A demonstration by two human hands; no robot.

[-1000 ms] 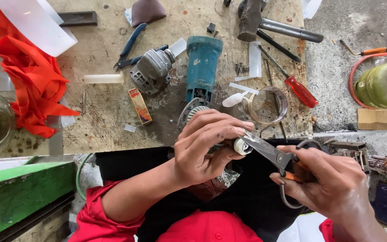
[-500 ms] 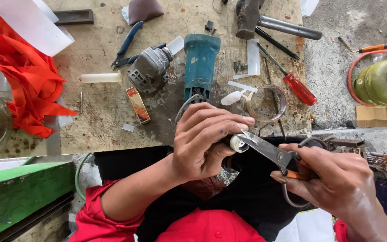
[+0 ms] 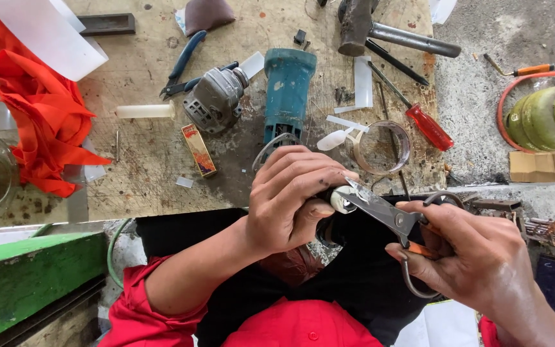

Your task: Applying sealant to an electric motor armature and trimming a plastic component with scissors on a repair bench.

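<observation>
My left hand (image 3: 290, 199) is closed around a dark cylindrical part with a white end (image 3: 340, 199), held over my lap just in front of the workbench edge. My right hand (image 3: 470, 257) grips a pair of metal scissors (image 3: 387, 215) by their loop handles. The scissor blades point left and their tips rest against the white end of the part. Most of the part is hidden inside my left fingers.
On the wooden workbench (image 3: 142, 167) lie a teal angle grinder body (image 3: 287, 90), its grey gear head (image 3: 216, 99), blue pliers (image 3: 184, 61), a red-handled screwdriver (image 3: 422, 119), a hammer (image 3: 380, 29), a metal ring (image 3: 380, 148) and red cloth (image 3: 40, 109). A green gas cylinder (image 3: 547, 119) stands right.
Both hands have stayed together over my lap with only slight shifts. The scissor tips remain at the white end of the part.
</observation>
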